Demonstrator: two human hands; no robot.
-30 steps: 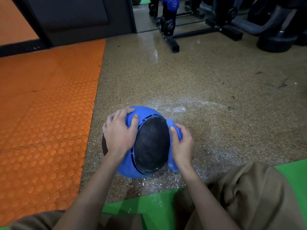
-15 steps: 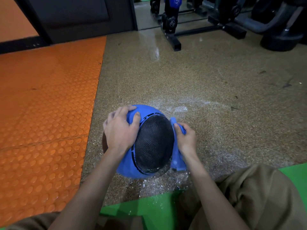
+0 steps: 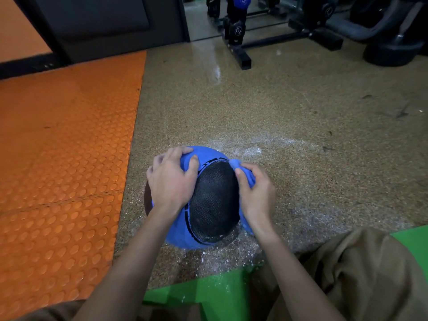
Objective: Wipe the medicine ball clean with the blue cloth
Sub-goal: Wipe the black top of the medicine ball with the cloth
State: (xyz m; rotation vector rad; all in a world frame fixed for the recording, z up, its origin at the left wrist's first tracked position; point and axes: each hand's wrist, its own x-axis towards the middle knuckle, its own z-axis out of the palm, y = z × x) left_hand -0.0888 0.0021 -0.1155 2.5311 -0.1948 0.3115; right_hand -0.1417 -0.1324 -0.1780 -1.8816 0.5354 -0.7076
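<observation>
A blue medicine ball (image 3: 208, 205) with a black textured panel sits on the speckled floor just in front of me. My left hand (image 3: 170, 181) lies spread over the ball's upper left side, fingers curved onto its surface. My right hand (image 3: 254, 191) grips the bunched blue cloth (image 3: 243, 170) and presses it against the ball's upper right side. Most of the cloth is hidden under that hand, and a strip of it shows below the wrist.
White powder (image 3: 245, 151) is scattered on the floor around the ball. An orange studded mat (image 3: 64, 158) lies to the left, a green mat (image 3: 208, 295) under my knees. A black dumbbell rack (image 3: 238, 38) and gym machines (image 3: 382, 31) stand at the back.
My right hand has slid the cloth up the ball's right side, from the lower middle toward the top. My left hand stays on the ball's left.
</observation>
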